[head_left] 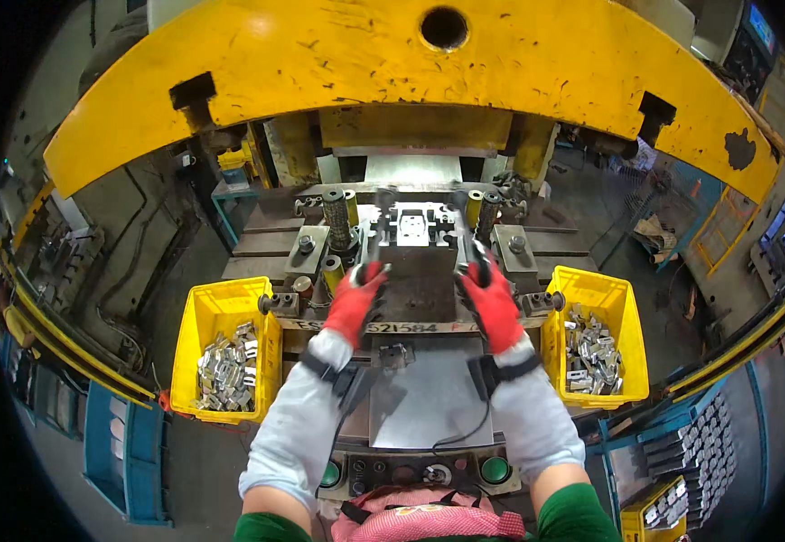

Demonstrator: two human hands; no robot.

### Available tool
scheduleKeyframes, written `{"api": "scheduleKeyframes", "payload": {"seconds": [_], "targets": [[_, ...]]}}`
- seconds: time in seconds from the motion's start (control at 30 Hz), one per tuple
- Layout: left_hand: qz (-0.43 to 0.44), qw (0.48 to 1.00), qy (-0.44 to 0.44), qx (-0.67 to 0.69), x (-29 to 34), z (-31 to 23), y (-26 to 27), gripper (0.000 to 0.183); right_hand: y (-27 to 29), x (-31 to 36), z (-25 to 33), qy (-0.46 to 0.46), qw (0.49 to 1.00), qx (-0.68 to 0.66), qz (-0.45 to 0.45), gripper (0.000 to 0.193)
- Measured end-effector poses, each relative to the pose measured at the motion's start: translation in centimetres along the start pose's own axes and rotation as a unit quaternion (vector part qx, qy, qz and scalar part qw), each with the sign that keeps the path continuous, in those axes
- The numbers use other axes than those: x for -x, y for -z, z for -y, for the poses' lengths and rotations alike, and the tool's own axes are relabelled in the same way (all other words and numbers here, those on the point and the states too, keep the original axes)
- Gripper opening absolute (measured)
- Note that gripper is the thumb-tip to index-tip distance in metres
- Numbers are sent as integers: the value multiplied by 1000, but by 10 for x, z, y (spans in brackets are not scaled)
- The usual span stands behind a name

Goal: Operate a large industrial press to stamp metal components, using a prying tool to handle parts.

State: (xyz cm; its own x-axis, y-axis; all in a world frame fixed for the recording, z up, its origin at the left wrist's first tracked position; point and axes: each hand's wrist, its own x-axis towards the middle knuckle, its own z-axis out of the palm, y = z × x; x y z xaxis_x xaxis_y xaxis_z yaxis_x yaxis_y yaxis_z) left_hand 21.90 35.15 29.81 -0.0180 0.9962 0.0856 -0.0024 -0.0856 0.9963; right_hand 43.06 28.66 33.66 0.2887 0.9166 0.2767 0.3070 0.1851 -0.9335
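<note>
Both my hands wear red gloves with dark and white patches and reach forward over the press die (420, 280). My left hand (356, 296) is closed at the left of the die's dark plate, round a long, thin dark tool (381, 221) pointing away from me. On the right side, my right hand (490, 294) grips a similar long tool (465, 221). Blur hides the exact kind of both tools. Between their far ends lies a bright metal part with cut-outs (412, 226), and I cannot tell whether the tools touch it.
A yellow press ram (501, 63) hangs above. Guide posts (336, 215) flank the die. Yellow bins of small metal parts stand left (186, 348) and right (636, 348). Nearer me are a metal plate (429, 411) and a panel with green buttons (495, 469).
</note>
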Motion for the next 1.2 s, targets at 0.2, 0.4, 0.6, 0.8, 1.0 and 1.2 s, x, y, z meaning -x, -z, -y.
{"api": "scheduleKeyframes", "payload": {"seconds": [0.2,0.4,0.6,0.8,1.0,1.2], "targets": [[-102,987,97,72,126,-11,121,39,107,121,-55,16,984,20,-178,51],[-250,943,193,-109,217,13,207,14,161,202,-99,-163,944,209,-197,48],[-199,967,138,81,247,52,194,26,61,183,-69,-237,956,-38,168,53],[-159,976,130,74,232,61,152,23,-26,147,-93,-231,925,30,299,48],[-183,966,180,43,266,54,169,20,-23,147,-71,-248,921,-94,286,44],[-224,955,173,89,271,76,170,21,-27,133,-108,-244,908,-25,340,47]]}}
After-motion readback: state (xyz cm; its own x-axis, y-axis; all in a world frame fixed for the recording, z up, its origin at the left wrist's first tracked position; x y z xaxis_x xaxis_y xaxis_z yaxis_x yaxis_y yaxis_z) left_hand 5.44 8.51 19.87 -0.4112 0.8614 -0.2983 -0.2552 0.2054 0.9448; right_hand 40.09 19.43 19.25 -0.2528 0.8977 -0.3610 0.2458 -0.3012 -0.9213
